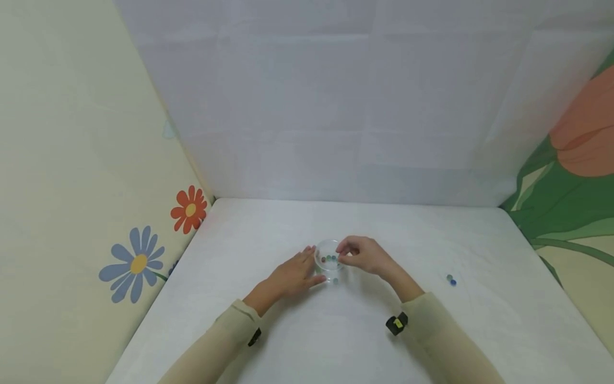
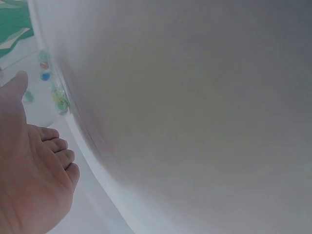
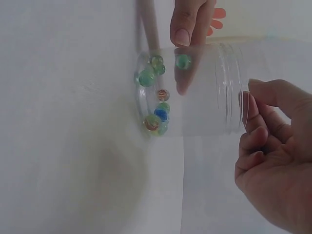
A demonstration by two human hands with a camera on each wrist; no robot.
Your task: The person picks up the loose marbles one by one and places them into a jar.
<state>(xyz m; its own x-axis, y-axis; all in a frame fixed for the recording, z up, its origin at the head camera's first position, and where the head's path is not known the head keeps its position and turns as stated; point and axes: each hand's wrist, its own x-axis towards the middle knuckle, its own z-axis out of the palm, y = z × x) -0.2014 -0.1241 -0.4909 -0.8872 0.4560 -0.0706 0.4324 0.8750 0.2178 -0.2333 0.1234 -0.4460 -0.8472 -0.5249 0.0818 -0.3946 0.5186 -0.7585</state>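
A clear jar (image 3: 204, 114) stands upright on the white table, its mouth uncovered. Several marbles (image 3: 161, 114), green, blue and brownish-red swirled, lie at its bottom. One green marble (image 3: 184, 61) shows higher up inside, apart from the rest. My left hand (image 1: 295, 273) rests at the jar's left side, with straight fingers behind it and the thumb in front. At the mouth is my right hand (image 1: 366, 257), its thumb and index finger a little apart by the rim. I see no marble between those fingertips. The left wrist view catches only part of the jar (image 2: 41, 92).
Two loose marbles, a greenish one (image 1: 449, 277) and a blue one (image 1: 453, 282), lie together on the table (image 1: 398, 352) to the right. A white sheet (image 1: 336, 106) hangs at the back, with flower-patterned panels at both sides.
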